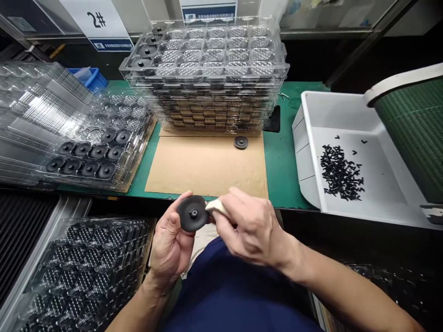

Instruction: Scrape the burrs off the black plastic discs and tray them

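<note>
- Clamping black dished disc (186, 223) by left rim in left hand (171, 246), stud-side up.
- Pinching pale cloth-like wad (216, 207) in right hand (252, 227), against the disc's right edge.

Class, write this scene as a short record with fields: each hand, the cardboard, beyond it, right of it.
Left hand: holds a round black dished disc
Right hand: pinches a small cream-coloured piece, material unclear, at the disc's edge
Flat brown cardboard sheet: bears another round black disc
Beyond: stack of clear plastic trays
Right: white plastic bin holding small black pieces
</note>
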Available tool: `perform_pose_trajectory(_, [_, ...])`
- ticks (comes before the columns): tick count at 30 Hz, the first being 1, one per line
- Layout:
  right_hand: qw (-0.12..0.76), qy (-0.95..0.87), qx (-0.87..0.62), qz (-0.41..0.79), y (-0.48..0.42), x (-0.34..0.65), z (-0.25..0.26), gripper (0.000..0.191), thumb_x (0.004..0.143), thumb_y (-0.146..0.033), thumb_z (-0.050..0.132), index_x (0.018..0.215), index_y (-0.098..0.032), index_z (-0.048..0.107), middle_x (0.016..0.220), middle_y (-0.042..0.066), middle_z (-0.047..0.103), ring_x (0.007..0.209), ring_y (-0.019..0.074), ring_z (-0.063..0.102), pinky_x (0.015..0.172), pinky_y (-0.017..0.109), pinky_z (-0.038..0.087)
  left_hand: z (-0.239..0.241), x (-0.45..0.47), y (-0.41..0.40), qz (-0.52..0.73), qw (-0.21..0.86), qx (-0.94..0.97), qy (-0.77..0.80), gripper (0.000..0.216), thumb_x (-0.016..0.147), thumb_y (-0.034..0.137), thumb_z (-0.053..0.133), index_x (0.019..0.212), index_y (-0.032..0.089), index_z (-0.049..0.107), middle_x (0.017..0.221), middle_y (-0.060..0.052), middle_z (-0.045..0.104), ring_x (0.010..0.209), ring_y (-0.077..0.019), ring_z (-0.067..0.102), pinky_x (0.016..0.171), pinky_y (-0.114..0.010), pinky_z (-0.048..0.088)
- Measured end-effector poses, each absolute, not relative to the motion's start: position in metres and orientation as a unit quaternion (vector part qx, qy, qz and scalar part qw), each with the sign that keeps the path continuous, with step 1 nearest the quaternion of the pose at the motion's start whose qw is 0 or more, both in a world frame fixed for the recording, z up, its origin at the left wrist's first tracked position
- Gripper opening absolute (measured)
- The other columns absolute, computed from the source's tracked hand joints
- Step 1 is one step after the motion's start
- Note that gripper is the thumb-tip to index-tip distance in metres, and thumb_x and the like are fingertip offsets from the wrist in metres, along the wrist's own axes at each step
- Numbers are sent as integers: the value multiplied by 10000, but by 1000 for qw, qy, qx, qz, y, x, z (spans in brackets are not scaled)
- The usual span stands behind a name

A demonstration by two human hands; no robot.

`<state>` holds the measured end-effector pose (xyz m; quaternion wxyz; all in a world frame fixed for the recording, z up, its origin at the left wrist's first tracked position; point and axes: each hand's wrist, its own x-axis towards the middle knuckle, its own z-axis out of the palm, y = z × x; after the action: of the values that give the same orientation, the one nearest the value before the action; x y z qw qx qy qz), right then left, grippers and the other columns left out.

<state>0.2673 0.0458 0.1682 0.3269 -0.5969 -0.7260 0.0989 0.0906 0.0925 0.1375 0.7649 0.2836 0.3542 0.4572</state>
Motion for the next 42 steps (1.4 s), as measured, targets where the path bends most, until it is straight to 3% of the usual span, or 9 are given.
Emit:
perform_pose_trajectory(4, [324, -729, -593, 110, 47, 265, 168, 201, 985, -205, 485, 793, -199, 548, 760, 1, 481, 628, 145, 396, 606, 310, 301, 133, 90, 92, 453, 754, 314, 356, 391, 873, 421, 793, 1202, 210, 789, 1132, -100, 808, 1044, -205, 767, 955, -232, 588])
perform_pose_trajectory(9, [319, -776, -540, 72, 56, 270, 169, 195, 1022, -226, 459, 949, -166, 630, 843, 33, 550, 717, 163, 460, 677, 302, 349, 132, 89, 94, 385, 801, 295, 351, 384, 884, 456, 769, 1152, 184, 811, 1143, -118, 799, 1056, -228, 752, 951, -262, 594])
perform_pose_trajectory(14, [310, -749, -580, 77, 56, 273, 166, 225, 1001, -212, 472, 789, -197, 549, 756, 6, 485, 648, 152, 388, 615, 316, 308, 134, 86, 96, 399, 794, 281, 362, 393, 871, 467, 782, 1171, 213, 805, 1052, -84, 811, 861, -186, 763, 816, -251, 628])
perform_pose_trajectory(19, [320, -763, -558, 68, 56, 268, 168, 208, 1016, -218, 460, 856, -179, 587, 795, 19, 512, 698, 157, 421, 664, 315, 336, 132, 89, 95, 401, 789, 288, 365, 433, 843, 479, 810, 1158, 182, 809, 1145, -122, 798, 1040, -222, 756, 941, -246, 593])
perform_pose_trajectory(23, [304, -754, -572, 106, 52, 268, 167, 203, 983, -199, 488, 787, -195, 540, 756, -4, 461, 642, 142, 377, 616, 320, 303, 131, 89, 96, 439, 770, 275, 373, 387, 868, 438, 799, 1173, 199, 799, 1130, -94, 807, 1010, -189, 768, 931, -222, 594])
perform_pose_trajectory(28, [315, -740, -584, 108, 51, 269, 163, 187, 1000, -213, 477, 837, -190, 565, 795, 9, 498, 674, 144, 410, 646, 302, 330, 130, 91, 96, 426, 780, 274, 368, 379, 861, 413, 812, 1165, 186, 800, 1123, -95, 808, 997, -190, 771, 924, -218, 599])
perform_pose_trajectory(42, [315, -757, -554, 143, 50, 272, 166, 184, 988, -200, 495, 808, -202, 535, 783, -3, 494, 650, 138, 384, 610, 305, 292, 134, 83, 105, 410, 773, 296, 383, 421, 862, 458, 795, 1168, 169, 800, 1092, -129, 807, 999, -261, 771, 922, -330, 620])
